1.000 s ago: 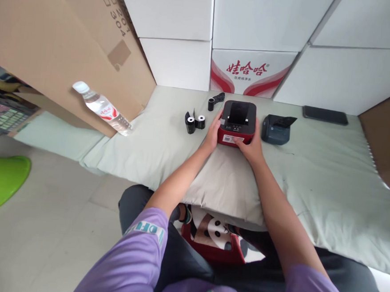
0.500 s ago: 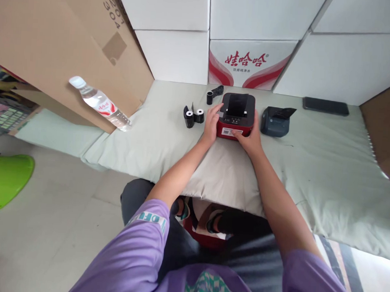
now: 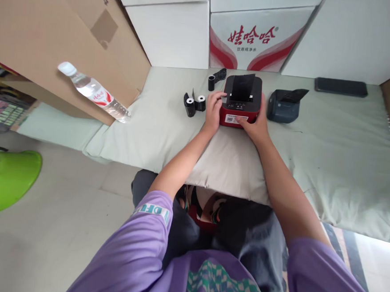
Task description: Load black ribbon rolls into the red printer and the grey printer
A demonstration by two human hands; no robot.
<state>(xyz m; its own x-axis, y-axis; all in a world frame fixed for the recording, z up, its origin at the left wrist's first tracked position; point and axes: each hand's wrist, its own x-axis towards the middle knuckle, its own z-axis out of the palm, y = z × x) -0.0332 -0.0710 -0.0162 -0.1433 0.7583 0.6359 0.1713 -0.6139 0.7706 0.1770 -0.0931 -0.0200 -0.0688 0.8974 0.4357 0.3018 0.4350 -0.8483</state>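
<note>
A red and black label printer (image 3: 240, 105) sits on the cloth-covered surface, with a black strip (image 3: 243, 86) standing up out of its top slot. My left hand (image 3: 214, 109) grips its left side, fingers bent over the top edge. On the other side, my right hand (image 3: 258, 123) holds the right side, thumb against the white sticker on the front. Left of the printer stand two black rolls with white cores (image 3: 195, 105). A smaller black roll (image 3: 211, 83) and a dark bundled cable (image 3: 220, 73) lie behind them. A small dark blue printer (image 3: 283, 108) rests to the right.
A clear water bottle (image 3: 96, 93) leans against a large cardboard box (image 3: 65, 34) on the left. White cartons (image 3: 169, 35) line the back. A black phone-like slab (image 3: 340, 87) lies at the back right. A green chair seat (image 3: 12, 177) shows at lower left.
The view has tilted down and come slightly closer, so the surface appears higher. Both hands keep their hold on the red and black printer, which stays in place.
</note>
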